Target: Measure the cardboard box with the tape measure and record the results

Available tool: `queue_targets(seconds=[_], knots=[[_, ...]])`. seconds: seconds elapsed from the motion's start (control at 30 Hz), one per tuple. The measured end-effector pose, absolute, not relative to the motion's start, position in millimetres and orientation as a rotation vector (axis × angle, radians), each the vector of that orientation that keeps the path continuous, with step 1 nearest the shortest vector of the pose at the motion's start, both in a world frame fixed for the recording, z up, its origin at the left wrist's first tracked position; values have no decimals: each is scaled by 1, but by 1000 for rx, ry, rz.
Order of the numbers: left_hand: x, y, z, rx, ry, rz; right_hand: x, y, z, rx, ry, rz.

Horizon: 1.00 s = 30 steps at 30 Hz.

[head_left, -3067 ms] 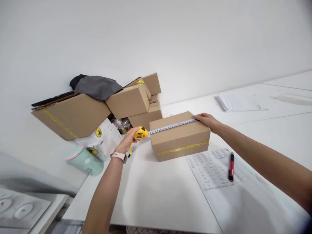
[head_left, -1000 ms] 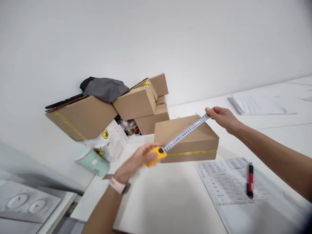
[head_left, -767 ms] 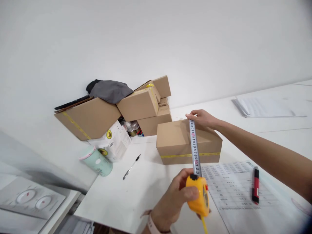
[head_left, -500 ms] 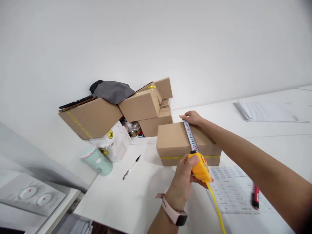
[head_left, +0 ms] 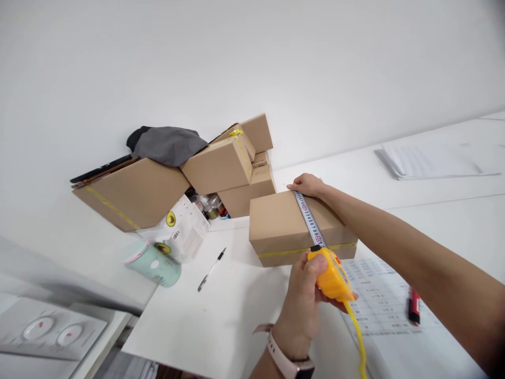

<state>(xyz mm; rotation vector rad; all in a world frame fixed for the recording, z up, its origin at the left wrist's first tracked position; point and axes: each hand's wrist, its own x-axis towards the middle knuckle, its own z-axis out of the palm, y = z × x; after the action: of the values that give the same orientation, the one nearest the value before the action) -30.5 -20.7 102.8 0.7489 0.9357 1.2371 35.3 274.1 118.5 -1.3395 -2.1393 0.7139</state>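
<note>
My left hand [head_left: 300, 302], with a pale wristband, is wrapped round a yellow tape measure [head_left: 333, 277] at the near side of a closed cardboard box [head_left: 272, 218]. The metal blade [head_left: 310, 217] is pulled out and runs across the top of the box to its far edge. There my right hand [head_left: 309, 185] presses or pinches the blade's end; its fingertips are partly hidden. A yellow wrist strap [head_left: 360, 337] hangs from the tape case. Part of the box top lies behind my right forearm.
Printed sheets [head_left: 379, 300] with a red marker [head_left: 414, 306] lie at the right. A pen [head_left: 212, 269], a mint cup [head_left: 158, 267] and a white avocado-print box [head_left: 189, 226] are to the left. Stacked cardboard boxes [head_left: 219, 168] stand behind. More papers [head_left: 430, 160] lie at the back right.
The tape case has moved slightly right and back from the box, and a little more blade shows. Both hands keep their hold. The whole view has shifted and tilted slightly.
</note>
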Motion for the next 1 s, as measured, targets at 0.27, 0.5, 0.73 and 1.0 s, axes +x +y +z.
queue_targets(seconds=[0.27,0.5,0.73,1.0], knots=[[-79,-64,102,883,980,1469,94,239,136,-1004,-1610,984],[-150,-61,66,954,1296,1717,172,161,73,-1201,-1596,927],[-155,-40,78,1013,1225,1597,154,129,95,-1229,-1842,817],[-158,-13,121,1144,1197,1613,130,171,155,-1383,-1903,326]])
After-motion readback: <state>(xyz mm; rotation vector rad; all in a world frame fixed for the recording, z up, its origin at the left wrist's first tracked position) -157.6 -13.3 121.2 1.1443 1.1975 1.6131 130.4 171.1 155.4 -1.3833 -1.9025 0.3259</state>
